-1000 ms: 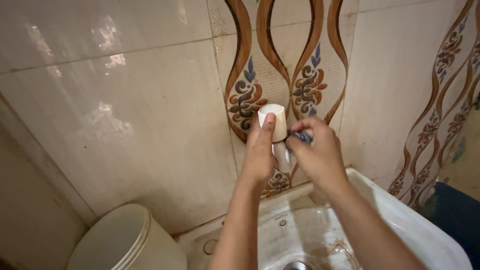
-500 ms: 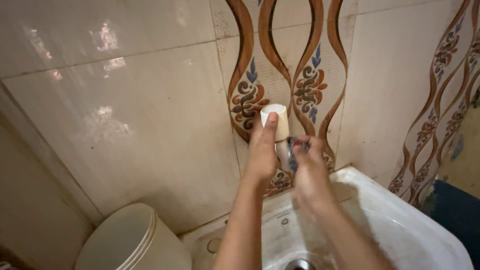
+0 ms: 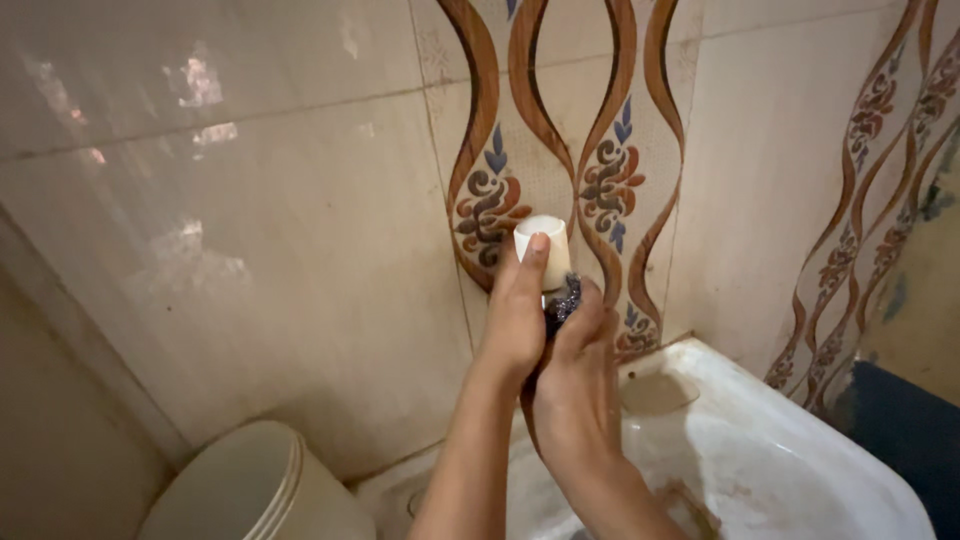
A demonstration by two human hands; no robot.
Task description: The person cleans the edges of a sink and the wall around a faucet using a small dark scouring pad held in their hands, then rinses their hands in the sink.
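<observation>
A cream plastic tap knob (image 3: 541, 245) sticks out of the tiled wall above a white washbasin (image 3: 780, 450). My left hand (image 3: 515, 320) grips the knob, thumb pressed on its front. My right hand (image 3: 578, 375) holds a dark steel scrubber (image 3: 563, 300) against the tap body just below the knob, next to my left hand. The tap spout is hidden behind both hands.
Beige glossy wall tiles carry a brown and blue wavy pattern (image 3: 610, 170) behind the tap. A cream lidded bucket (image 3: 245, 490) stands at the lower left beside the basin. A dark blue object (image 3: 905, 425) lies at the right edge.
My right hand with the scrubber has moved left and down, from the right of the tap to under the knob. My left hand stays on the knob.
</observation>
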